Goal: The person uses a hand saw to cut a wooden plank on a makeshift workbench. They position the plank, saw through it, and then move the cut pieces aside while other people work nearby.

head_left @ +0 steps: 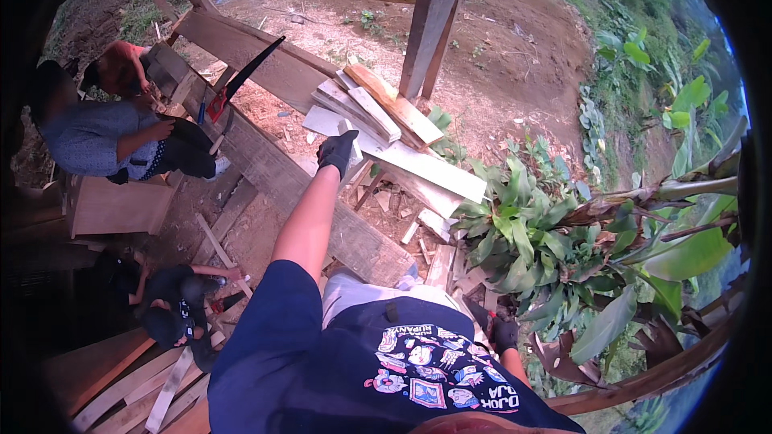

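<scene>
My left hand (336, 151), in a black glove, is stretched out at arm's length over a heap of pale cut boards (378, 112) lying on the dirt. Its fingers point down onto a short pale board piece (351, 138); whether they grip it is unclear. My right hand (505, 334), also in a black glove, hangs by my hip with fingers curled, close to green leaves and apparently holding nothing. My dark printed shirt fills the lower middle of the view.
A long thick beam (322, 209) runs diagonally below my arm. A hand saw (241, 79) with a red handle rests near a crouching person (104, 138) at left. Another person (173, 309) in black sits lower left. An upright wooden post (434, 16) and broad-leaved plants (563, 241) stand right.
</scene>
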`<state>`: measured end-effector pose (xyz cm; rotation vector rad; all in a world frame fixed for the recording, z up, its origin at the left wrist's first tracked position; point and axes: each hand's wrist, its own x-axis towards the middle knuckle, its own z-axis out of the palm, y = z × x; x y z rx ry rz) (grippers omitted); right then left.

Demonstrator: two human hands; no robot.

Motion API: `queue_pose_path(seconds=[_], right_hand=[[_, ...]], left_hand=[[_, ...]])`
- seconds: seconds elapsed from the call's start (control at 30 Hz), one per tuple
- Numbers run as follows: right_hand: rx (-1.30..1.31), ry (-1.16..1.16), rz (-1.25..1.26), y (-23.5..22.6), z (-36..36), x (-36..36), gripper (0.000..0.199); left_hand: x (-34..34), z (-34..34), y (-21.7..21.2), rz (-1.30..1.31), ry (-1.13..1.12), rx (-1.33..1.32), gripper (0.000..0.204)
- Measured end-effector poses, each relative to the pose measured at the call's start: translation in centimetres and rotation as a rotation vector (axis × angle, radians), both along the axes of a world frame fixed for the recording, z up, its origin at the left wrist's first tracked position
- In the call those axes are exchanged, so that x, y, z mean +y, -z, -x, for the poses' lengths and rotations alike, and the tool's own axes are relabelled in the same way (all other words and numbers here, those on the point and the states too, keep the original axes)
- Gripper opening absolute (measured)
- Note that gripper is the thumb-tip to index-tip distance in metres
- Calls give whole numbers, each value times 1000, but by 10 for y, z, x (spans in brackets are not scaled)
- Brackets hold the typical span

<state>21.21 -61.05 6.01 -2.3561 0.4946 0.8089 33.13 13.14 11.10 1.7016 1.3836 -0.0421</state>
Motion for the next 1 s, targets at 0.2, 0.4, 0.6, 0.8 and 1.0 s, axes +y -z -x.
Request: queue_pose_path(seconds=[0.2,0.4,0.6,0.8,1.0], right_hand=[[22,436,-102,-43,79,-13,31],[27,503,-32,-42,152,-39,47],[54,253,171,-49,190,-29,42],[124,-65,223,-48,146,-15,39],[215,-891,516,-31,68,-24,46]], left_hand=[[10,-109,-47,-192,16,162,93],[19,-150,-20,-440,434,379,88],[3,-154,-40,-515,525,445,86],[-11,-59,-44,-559,512,282,77],[-73,98,-48,-377,823,386,58]])
